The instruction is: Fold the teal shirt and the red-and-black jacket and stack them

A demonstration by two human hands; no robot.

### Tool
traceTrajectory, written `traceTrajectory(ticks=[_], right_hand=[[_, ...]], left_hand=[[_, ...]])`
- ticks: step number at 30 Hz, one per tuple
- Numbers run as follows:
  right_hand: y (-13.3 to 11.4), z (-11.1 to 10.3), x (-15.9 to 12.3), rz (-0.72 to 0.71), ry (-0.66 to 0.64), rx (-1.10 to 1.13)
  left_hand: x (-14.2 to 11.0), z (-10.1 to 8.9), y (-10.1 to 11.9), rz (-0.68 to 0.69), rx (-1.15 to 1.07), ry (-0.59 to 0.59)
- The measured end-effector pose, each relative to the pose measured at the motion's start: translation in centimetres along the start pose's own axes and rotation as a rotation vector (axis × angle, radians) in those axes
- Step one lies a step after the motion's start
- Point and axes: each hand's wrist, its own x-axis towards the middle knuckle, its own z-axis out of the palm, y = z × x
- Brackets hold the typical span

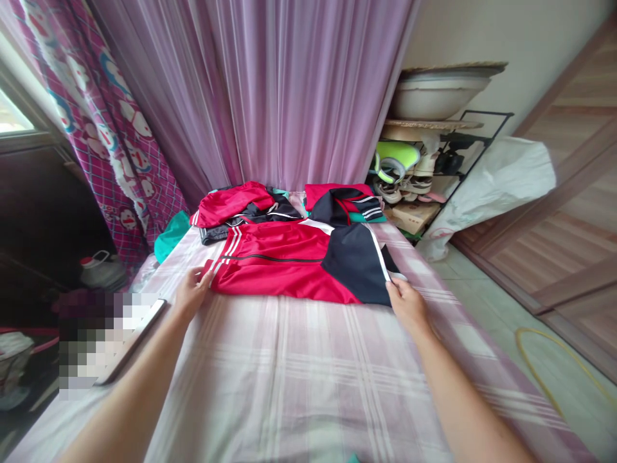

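A red and black track jacket (294, 263) with white stripes lies flat and folded across a pink plaid bed sheet (284, 379), its zip running sideways. My left hand (191, 292) pinches the jacket's red corner at the left end. At the right end, my right hand (407, 305) grips the white-trimmed edge of the black part. Both forearms reach in from the bottom of the view.
Red and black clothes (231, 204) and a teal cloth (172, 235) lie beyond the jacket, under purple curtains (274, 90). A pixelated patch (108, 341) covers a flat object at the bed's left edge. A shoe rack (409, 173) and white sack (491, 193) stand right.
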Motion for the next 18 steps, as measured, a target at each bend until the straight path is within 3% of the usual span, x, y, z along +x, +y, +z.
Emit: traceTrajectory(ticks=[4, 9, 12, 15, 18], right_hand=[[0.9, -1.8, 0.9, -0.013, -0.011, -0.060], [5.1, -3.6, 0.1, -0.075, -0.093, -0.154], [6.1, -4.0, -0.8, -0.082, -0.125, -0.312], [4.4, -4.4, -1.3, -0.160, -0.075, -0.434], [0.5, -3.9, -1.6, -0.392, 0.043, -0.395]], left_hand=[[-0.6, -0.9, 0.5, -0.003, -0.019, -0.016], [-3.0, -3.2, -1.0, 0.084, 0.250, -0.041], [-4.5, -3.5, -1.6, 0.078, 0.402, -0.102], [-5.5, -3.1, -1.0, 0.166, 0.477, -0.039], [-6.3, -1.6, 1.1, 0.427, 0.507, 0.056]])
